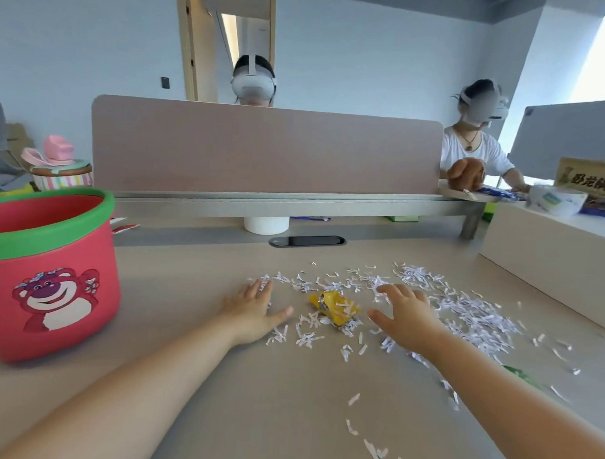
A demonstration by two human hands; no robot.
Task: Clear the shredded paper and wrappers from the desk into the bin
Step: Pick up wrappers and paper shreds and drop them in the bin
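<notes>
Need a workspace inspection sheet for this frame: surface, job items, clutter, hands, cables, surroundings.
Surface: light wood desk, littered from the middle to the right.
Job's things: shredded paper lies loose; yellow wrapper lies between the hands; green scrap, blurred, is by the right forearm; red bin stands upright at left, contents hidden.
Clutter: white roll under the divider.
Hands: left hand flat on the desk; right hand spread over shreds, holding nothing.
Cables: nothing seen; desk slot only.
Surroundings: pink divider; headset wearer behind it; second wearer at right.
</notes>
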